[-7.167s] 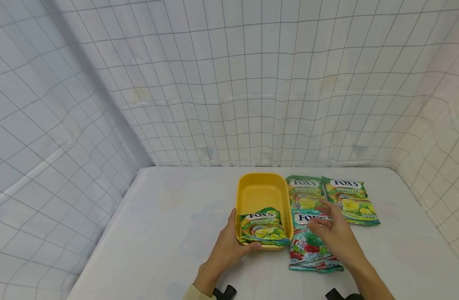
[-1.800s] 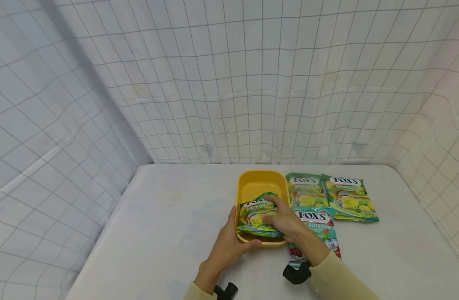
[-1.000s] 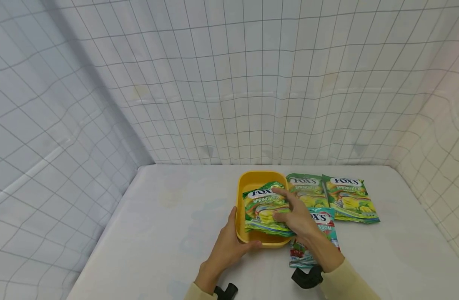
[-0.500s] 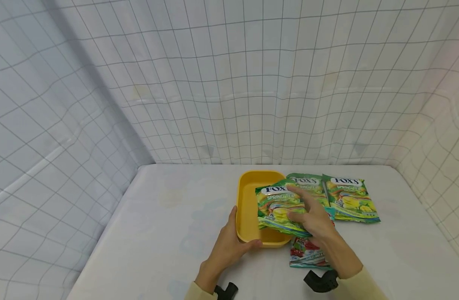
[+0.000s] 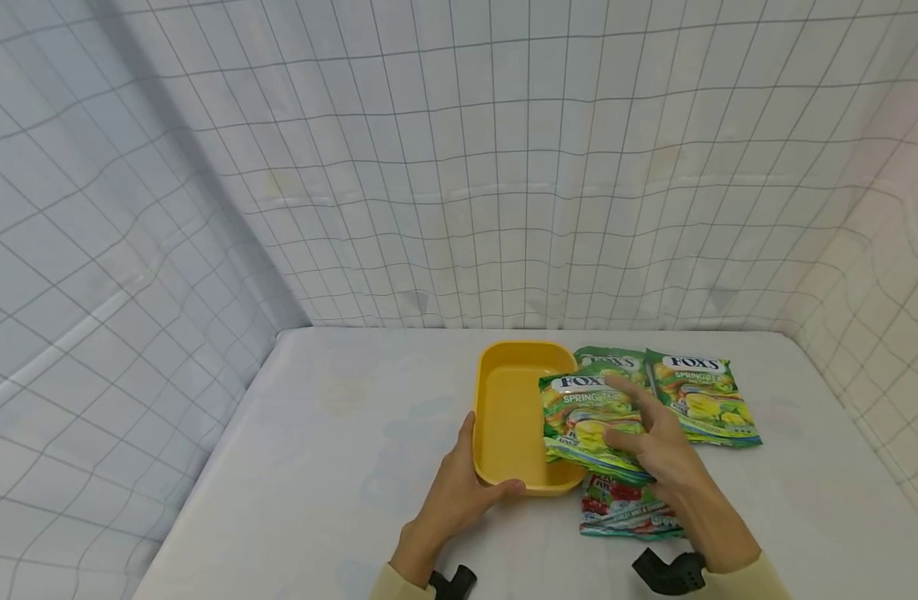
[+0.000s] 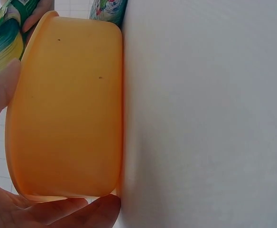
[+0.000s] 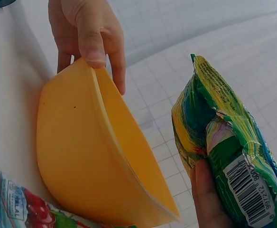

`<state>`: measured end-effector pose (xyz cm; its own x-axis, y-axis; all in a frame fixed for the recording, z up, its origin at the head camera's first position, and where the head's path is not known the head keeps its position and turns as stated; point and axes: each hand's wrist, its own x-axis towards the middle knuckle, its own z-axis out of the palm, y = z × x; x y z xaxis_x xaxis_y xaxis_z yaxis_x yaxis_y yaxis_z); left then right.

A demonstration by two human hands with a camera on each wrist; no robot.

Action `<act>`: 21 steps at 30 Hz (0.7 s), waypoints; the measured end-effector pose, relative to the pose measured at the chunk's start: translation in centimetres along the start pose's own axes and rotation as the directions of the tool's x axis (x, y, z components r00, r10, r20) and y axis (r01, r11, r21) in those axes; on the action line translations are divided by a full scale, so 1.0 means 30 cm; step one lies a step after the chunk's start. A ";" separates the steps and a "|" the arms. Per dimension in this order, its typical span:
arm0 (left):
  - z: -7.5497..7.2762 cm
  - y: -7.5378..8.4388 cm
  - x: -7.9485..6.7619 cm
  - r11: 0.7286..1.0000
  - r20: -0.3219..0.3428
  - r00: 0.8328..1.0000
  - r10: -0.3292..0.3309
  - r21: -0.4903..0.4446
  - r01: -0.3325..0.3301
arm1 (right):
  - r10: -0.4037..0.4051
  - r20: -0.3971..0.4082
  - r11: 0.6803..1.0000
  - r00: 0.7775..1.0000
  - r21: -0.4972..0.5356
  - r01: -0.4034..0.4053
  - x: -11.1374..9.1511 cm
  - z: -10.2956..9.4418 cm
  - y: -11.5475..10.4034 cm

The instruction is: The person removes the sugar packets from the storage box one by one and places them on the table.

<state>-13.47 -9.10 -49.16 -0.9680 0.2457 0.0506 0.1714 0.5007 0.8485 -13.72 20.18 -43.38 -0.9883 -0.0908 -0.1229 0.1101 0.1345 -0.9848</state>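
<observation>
My left hand [image 5: 459, 487] grips the near left corner of a yellow plastic tub [image 5: 507, 433], its thumb over the near rim [image 7: 91, 57]. A green Fox's Spring Tea candy bag [image 5: 579, 412] is held in my right hand [image 5: 664, 454], above the tub's right rim. Its edges look layered in the right wrist view, where the bag [image 7: 224, 142] shows its barcode; I cannot tell if a second bag lies under it. Below it, a teal and red Fox's candy bag [image 5: 624, 508] lies on the table, its upper part hidden. The tub's yellow floor shows.
Two more green Fox's bags lie flat at the back right: one [image 5: 604, 357] beside the tub and partly covered, another [image 5: 702, 400] farther right. White table [image 5: 338, 467] extends left of the tub. White gridded cloth walls [image 5: 459, 208] stand behind and at both sides.
The green candy bag, inside the tub earlier, has been lifted by my right hand and carried right, over the rim. My left hand and the tub have stayed in place.
</observation>
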 end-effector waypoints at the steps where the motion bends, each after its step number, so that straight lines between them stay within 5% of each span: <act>1: 0.000 -0.001 0.000 1.000 -0.002 1.000 0.001 0.000 -0.001 | 0.002 -0.004 1.000 1.000 -0.002 -0.003 -0.003 -0.004 0.002; 21: 0.003 -0.009 0.003 1.000 0.007 1.000 0.008 -0.015 -0.008 | -0.028 -0.037 0.998 0.999 -0.057 0.026 -0.051 -0.156 0.040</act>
<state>-13.57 -9.14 -49.42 -0.9654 0.2552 0.0539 0.1763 0.4862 0.8559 -12.58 25.10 -43.81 -0.9942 -0.0582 -0.0905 0.0782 0.1877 -0.9791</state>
